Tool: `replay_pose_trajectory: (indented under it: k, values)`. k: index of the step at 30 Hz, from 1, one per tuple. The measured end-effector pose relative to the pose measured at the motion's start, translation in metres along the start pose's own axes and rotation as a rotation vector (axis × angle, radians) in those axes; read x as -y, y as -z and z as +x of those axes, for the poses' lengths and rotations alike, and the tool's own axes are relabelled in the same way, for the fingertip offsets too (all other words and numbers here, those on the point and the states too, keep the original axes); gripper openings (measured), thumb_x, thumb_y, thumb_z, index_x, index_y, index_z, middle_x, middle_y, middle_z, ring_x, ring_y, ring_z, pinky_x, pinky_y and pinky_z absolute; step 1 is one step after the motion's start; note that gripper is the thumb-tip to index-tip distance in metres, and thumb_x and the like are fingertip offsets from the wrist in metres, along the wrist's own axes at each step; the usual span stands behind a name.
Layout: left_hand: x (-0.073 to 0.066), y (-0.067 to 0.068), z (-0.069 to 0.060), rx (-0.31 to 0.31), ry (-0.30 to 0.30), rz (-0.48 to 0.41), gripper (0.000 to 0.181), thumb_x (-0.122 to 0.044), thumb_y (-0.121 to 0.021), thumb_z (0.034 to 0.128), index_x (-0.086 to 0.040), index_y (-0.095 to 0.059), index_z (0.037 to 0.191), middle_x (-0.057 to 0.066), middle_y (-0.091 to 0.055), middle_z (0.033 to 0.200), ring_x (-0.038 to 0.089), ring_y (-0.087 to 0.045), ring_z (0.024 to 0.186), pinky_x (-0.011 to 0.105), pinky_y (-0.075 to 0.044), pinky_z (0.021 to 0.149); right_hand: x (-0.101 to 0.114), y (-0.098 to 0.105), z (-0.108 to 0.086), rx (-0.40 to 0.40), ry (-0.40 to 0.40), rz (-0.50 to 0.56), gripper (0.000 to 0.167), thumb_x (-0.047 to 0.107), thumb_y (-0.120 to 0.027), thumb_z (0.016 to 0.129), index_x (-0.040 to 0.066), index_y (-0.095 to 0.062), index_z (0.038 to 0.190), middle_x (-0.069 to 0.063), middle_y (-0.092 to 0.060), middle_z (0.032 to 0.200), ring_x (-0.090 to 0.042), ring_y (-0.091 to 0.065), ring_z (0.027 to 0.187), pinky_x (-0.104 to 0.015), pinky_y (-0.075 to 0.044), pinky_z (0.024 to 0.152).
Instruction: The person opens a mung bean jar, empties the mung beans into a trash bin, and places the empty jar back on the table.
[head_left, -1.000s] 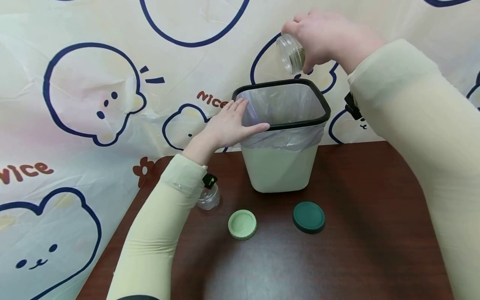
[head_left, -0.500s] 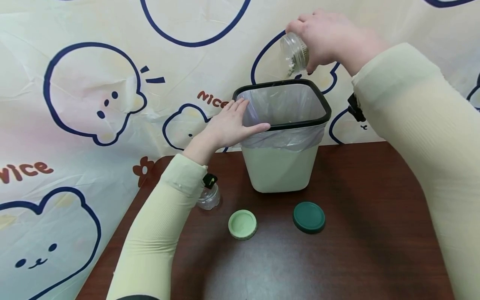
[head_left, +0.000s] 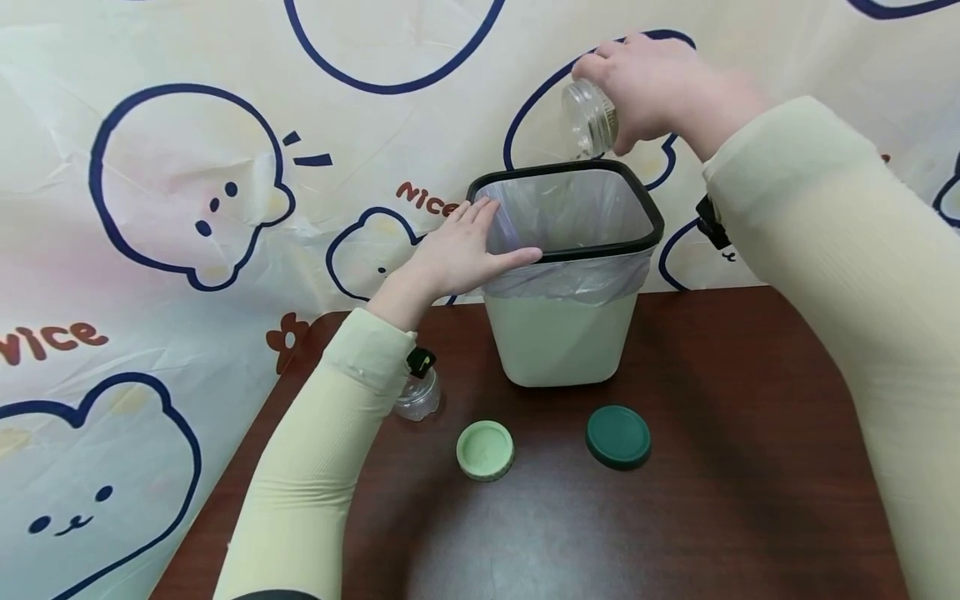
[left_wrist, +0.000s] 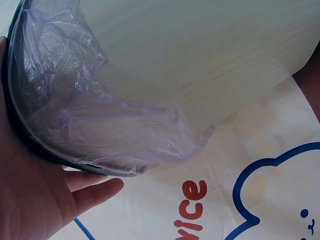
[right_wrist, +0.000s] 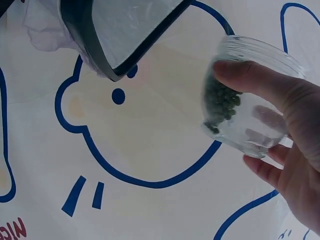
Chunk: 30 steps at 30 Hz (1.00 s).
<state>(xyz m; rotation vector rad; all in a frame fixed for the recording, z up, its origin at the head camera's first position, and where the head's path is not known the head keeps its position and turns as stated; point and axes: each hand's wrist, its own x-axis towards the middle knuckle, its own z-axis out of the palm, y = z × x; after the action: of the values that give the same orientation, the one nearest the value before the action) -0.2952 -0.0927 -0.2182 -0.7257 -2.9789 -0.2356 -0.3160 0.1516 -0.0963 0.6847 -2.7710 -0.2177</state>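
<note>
In the head view my right hand (head_left: 652,92) grips a clear jar (head_left: 587,117) and holds it tilted over the back of the pale green trash bin (head_left: 562,342). The right wrist view shows small green beans (right_wrist: 221,102) gathered along one side inside the jar, with my thumb across the glass. My left hand (head_left: 453,250) rests on the bin's black rim (head_left: 600,252), its fingers extended and thumb spread along the front. A translucent lilac bag (head_left: 592,282) lines the bin and folds over the rim.
On the dark wooden table (head_left: 735,467) lie a light green lid (head_left: 485,450) and a dark green lid (head_left: 618,437). Another clear jar (head_left: 418,398) stands partly hidden behind my left wrist. A cartoon-printed cloth (head_left: 225,333) hangs behind and left of the table.
My right hand with the jar shifted slightly right, then lowered a little towards the bin. Specks of the jar's contents now show near its lower edge. My left hand stays on the rim.
</note>
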Motion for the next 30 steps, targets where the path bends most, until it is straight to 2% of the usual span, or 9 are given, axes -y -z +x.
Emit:
replay_pose_trajectory:
  k: [3,10,16,23,30]
  values:
    - [0.0007,0.0008,-0.0006,-0.002,-0.004,0.003,0.105,-0.080,-0.039,0.0844,-0.006,-0.015,0.155,0.012,-0.016,0.160,0.026,-0.009,0.147,0.037,-0.007,0.117,0.0000,0.0022,0.0010,-0.018,-0.005,0.002,0.091,0.005,-0.084,0.067,-0.001,-0.033,0.143,-0.032,-0.038,0.136,-0.051,-0.033,0.120,-0.068,-0.035,0.096]
    - [0.0013,0.0001,-0.0027,0.009,0.013,-0.010,0.105,-0.081,-0.038,0.0834,-0.008,-0.014,0.156,0.010,-0.015,0.160,0.025,-0.009,0.147,0.037,-0.007,0.117,0.0051,-0.0019,0.0029,0.057,0.031,-0.018,0.091,0.010,-0.086,0.068,-0.001,-0.035,0.142,-0.032,-0.040,0.136,-0.051,-0.038,0.119,-0.065,-0.037,0.096]
    - [0.0006,0.0000,-0.0018,0.003,-0.001,-0.011,0.105,-0.080,-0.039,0.0839,-0.007,-0.016,0.155,0.012,-0.016,0.160,0.027,-0.010,0.147,0.038,-0.008,0.117,0.0030,-0.0029,0.0016,0.043,0.024,-0.018,0.092,0.010,-0.086,0.067,-0.001,-0.035,0.142,-0.032,-0.041,0.135,-0.050,-0.037,0.117,-0.065,-0.037,0.096]
    - [-0.0004,0.0001,-0.0020,0.005,0.010,-0.011,0.105,-0.080,-0.039,0.0838,-0.008,-0.015,0.156,0.011,-0.016,0.160,0.026,-0.009,0.147,0.038,-0.008,0.117,0.0036,-0.0050,0.0015,0.050,0.030,-0.019,0.092,0.008,-0.087,0.067,-0.001,-0.035,0.142,-0.033,-0.041,0.135,-0.051,-0.038,0.118,-0.066,-0.036,0.097]
    - [-0.0016,0.0003,-0.0010,0.007,0.006,-0.011,0.105,-0.080,-0.039,0.0836,-0.008,-0.015,0.156,0.010,-0.015,0.160,0.026,-0.009,0.147,0.038,-0.008,0.117,0.0009,0.0042,0.0004,-0.042,0.018,-0.006,0.090,0.004,-0.084,0.068,-0.001,-0.033,0.143,-0.032,-0.038,0.136,-0.051,-0.035,0.119,-0.067,-0.036,0.096]
